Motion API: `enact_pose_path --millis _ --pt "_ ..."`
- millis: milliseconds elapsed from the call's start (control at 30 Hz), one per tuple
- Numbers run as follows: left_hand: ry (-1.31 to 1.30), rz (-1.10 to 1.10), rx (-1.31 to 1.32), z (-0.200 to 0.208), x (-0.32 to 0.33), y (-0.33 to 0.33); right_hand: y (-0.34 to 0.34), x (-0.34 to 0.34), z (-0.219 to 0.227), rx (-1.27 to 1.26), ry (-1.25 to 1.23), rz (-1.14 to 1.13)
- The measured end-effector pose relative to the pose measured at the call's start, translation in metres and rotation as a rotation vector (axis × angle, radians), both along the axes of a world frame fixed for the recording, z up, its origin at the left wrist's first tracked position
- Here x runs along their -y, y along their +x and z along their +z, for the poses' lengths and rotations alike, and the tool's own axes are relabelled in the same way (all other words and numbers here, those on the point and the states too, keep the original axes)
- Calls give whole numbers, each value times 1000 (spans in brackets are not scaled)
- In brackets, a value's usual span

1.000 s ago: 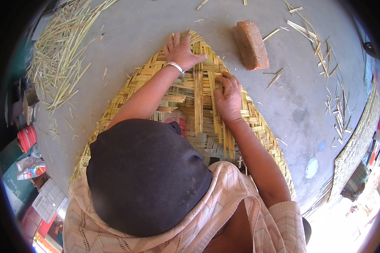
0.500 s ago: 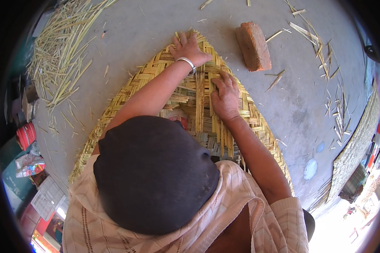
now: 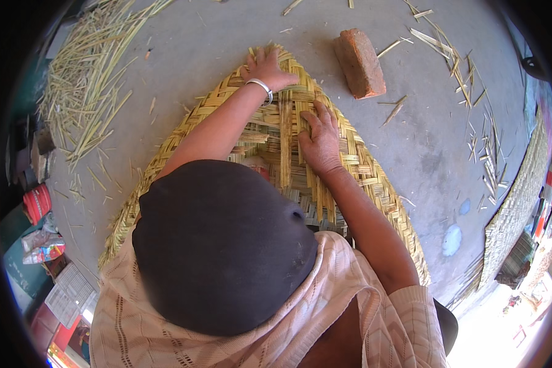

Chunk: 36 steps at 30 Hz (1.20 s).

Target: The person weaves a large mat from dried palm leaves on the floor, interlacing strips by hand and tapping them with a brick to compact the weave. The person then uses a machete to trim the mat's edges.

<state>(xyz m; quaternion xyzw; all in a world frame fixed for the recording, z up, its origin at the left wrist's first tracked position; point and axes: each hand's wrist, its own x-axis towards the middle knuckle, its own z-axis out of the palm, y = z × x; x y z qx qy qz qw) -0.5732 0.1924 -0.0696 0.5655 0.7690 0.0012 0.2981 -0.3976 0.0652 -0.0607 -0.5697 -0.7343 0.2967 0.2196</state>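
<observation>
A mat of woven yellow-green split strips (image 3: pixel 374 168) narrows to a rounded tip on the grey floor. My left hand (image 3: pixel 268 70), with a pale metal bangle at its wrist, lies spread on the weave close to that tip. My right hand (image 3: pixel 321 140) rests lower on the weave's right part, fingers stretched forward and thumb apart. Between the hands a few long loose strips (image 3: pixel 285 141) run toward me over the woven surface. Neither hand visibly grips a strip. A dark cap (image 3: pixel 221 245) hides the nearer middle of the weave.
A reddish brick (image 3: pixel 360 64) lies on the floor right of the tip. Loose strips (image 3: pixel 92 80) are heaped at the far left, and scraps (image 3: pixel 490 165) are scattered at the right. Another woven mat (image 3: pixel 515 202) stands along the right edge. Bags and a red bundle (image 3: pixel 37 204) sit at the left.
The floor, brick and weave appear slightly farther left in the view. Both hands stay at about the same places on the weave.
</observation>
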Motion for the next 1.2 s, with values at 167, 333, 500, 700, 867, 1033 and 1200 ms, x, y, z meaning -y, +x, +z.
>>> enact_pose_path --millis 167,333,500,700,867,1033,1200 --pt "16 -13 -54 -2 4 4 -1 0 -2 19 18 23" --pt "-23 15 -70 0 -1 9 -1 -3 -5 57 -7 54" --pt "-12 4 -73 -2 -1 7 -5 -1 -4 88 -44 59" --pt "8 10 -82 -5 -2 6 0 -4 4 46 -63 73" --pt "5 -33 0 -5 -1 -8 7 -4 10 -208 -90 -126" --pt "30 -34 -41 -8 3 -3 7 -1 14 -78 -42 -70" --pt "-33 -25 -96 -1 3 10 7 -4 10 -72 -39 -60"
